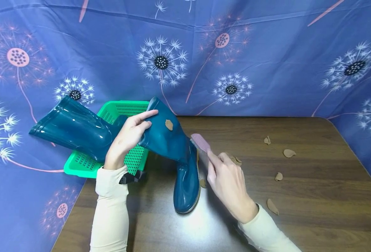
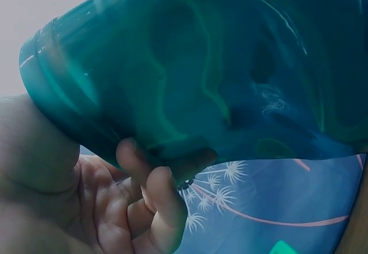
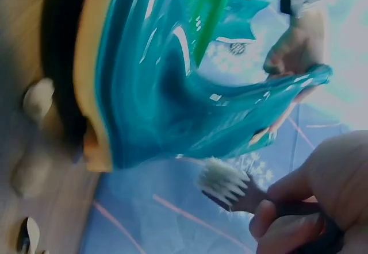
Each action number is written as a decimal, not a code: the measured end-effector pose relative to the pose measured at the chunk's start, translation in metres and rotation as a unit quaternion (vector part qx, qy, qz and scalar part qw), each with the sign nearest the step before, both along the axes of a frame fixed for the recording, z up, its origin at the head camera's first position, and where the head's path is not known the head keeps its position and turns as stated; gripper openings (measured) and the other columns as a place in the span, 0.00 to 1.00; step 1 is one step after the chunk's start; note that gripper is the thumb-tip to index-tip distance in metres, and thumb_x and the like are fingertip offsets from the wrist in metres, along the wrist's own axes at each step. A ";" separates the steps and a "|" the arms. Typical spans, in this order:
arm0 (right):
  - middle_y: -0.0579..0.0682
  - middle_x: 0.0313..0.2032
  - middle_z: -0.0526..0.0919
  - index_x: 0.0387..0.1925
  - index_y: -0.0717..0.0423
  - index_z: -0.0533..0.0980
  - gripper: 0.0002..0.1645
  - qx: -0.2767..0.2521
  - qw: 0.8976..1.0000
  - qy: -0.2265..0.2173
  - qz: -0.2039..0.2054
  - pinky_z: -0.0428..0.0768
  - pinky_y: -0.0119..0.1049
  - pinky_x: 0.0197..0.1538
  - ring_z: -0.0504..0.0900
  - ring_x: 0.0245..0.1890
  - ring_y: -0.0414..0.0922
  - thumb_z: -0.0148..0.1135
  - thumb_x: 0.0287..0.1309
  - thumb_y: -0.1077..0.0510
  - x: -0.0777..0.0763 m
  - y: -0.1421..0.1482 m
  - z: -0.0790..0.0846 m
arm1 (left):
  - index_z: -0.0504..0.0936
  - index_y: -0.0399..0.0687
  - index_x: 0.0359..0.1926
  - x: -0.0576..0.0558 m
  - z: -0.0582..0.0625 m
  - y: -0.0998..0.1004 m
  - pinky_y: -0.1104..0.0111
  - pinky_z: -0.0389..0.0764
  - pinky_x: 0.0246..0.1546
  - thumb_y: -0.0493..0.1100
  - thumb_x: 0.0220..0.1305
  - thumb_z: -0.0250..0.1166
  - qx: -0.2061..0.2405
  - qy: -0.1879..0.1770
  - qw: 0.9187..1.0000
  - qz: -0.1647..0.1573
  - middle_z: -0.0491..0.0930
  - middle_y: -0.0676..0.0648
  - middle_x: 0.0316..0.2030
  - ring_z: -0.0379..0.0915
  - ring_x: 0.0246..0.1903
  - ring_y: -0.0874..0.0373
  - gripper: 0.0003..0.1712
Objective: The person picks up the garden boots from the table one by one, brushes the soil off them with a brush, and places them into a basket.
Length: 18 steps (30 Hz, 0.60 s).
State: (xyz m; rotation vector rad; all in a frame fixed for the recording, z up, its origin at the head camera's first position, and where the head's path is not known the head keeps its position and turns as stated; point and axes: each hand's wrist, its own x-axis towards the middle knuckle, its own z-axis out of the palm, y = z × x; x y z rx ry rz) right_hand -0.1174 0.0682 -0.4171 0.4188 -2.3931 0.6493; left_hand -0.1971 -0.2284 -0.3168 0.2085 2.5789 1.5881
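Observation:
A glossy teal rubber boot (image 1: pixel 187 182) stands tilted on the table, its shaft leaning up and left. My left hand (image 1: pixel 130 134) grips the shaft near the top opening; in the left wrist view the shaft (image 2: pixel 184 81) fills most of the picture above the curled fingers. A brown flake (image 1: pixel 169 125), like dried mud, sticks to the shaft. My right hand (image 1: pixel 229 180) holds a pink-backed scrubbing brush (image 1: pixel 200 142) by its handle. In the right wrist view the pale bristles (image 3: pixel 221 179) are close to the back of the boot; contact cannot be told.
A second teal boot (image 1: pixel 75 127) lies tilted in a green plastic basket (image 1: pixel 81 173) at left. Several brown flakes, one a larger piece (image 1: pixel 289 153), lie on the wooden table (image 1: pixel 324 196) at right. A blue dandelion-print cloth (image 1: pixel 198 42) hangs behind.

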 end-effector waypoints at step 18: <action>0.52 0.31 0.84 0.60 0.57 0.86 0.19 -0.128 0.984 0.062 0.106 0.68 0.32 0.21 0.73 0.20 0.41 0.67 0.70 0.62 -0.032 -0.029 0.014 | 0.68 0.53 0.80 0.001 0.002 0.007 0.71 0.72 0.27 0.39 0.83 0.47 0.013 -0.001 1.000 -0.002 0.78 0.37 0.55 0.65 0.15 0.62 0.29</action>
